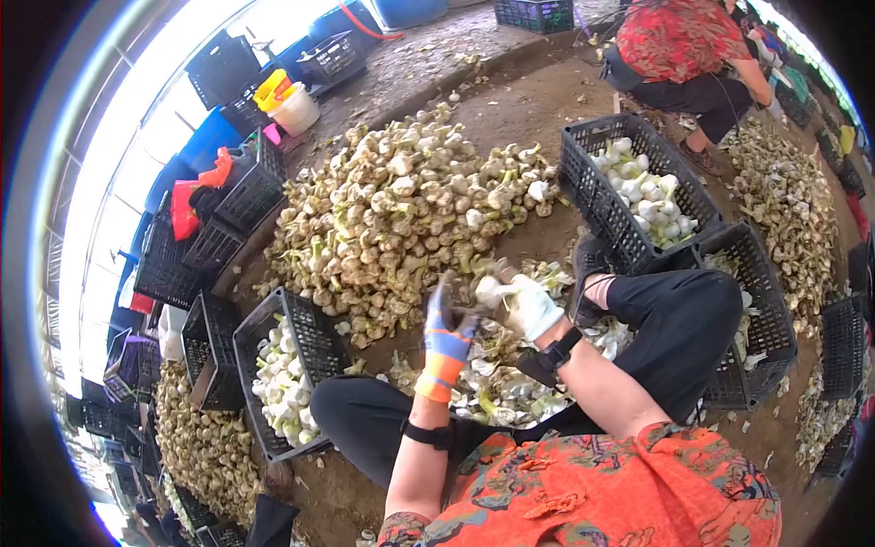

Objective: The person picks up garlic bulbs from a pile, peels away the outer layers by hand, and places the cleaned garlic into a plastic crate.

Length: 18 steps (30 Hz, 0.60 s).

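My right hand (531,308), in a white glove, is closed around a pale garlic bulb (490,292) above my lap. Just to its left, my left hand (447,330) wears a blue and orange glove with dark fingers. Its fingers look spread apart with nothing visible in them, though they are slightly blurred. Beneath both hands lies a litter of garlic skins and trimmings (497,392). A large heap of unpeeled, brownish garlic bulbs (383,219) rises right in front of me.
Cleaned white bulbs fill a black crate (314,333) by my left knee and another crate (583,169) ahead right. A third crate (775,337) stands beside my right leg. Another person (684,46) crouches at upper right near a second garlic heap (788,201). A white bucket (296,111) stands upper left.
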Each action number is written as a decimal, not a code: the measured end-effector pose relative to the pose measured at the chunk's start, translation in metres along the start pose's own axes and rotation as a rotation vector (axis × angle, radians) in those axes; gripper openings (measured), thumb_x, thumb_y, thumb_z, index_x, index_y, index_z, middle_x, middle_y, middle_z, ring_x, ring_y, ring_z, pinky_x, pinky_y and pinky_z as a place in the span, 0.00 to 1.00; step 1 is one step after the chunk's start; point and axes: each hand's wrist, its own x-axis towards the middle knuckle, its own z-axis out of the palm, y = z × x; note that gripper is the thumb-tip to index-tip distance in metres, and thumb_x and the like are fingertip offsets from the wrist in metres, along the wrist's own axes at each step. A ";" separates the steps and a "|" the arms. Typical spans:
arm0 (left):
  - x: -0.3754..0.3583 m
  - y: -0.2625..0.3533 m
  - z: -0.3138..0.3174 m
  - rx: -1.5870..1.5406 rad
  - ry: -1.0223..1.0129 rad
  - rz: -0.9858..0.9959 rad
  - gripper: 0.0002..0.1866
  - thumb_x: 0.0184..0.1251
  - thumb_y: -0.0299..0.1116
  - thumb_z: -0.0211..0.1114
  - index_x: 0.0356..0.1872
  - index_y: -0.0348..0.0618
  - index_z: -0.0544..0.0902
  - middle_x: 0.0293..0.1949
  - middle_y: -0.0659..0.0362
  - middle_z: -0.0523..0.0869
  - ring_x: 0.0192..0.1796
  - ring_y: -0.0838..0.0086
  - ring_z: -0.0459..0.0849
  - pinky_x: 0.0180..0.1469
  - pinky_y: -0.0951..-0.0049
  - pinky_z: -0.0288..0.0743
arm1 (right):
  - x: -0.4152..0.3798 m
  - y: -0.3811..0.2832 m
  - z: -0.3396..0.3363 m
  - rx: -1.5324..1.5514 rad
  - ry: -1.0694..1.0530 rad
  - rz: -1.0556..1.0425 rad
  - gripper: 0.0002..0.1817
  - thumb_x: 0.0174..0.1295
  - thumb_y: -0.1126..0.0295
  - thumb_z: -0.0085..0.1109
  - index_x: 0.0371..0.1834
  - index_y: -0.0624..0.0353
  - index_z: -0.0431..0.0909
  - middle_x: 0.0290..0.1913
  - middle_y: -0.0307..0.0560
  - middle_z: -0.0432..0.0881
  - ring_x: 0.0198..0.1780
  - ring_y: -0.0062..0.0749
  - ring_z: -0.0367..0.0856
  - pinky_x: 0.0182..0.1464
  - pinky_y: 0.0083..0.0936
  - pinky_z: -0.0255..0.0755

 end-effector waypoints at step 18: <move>0.007 -0.058 -0.054 -0.335 0.526 -0.389 0.24 0.62 0.25 0.62 0.60 0.41 0.67 0.47 0.56 0.77 0.44 0.67 0.82 0.41 0.68 0.80 | 0.121 -0.053 -0.096 -2.421 0.888 -0.001 0.23 0.51 0.64 0.57 0.52 0.56 0.75 0.48 0.57 0.81 0.52 0.56 0.77 0.53 0.37 0.72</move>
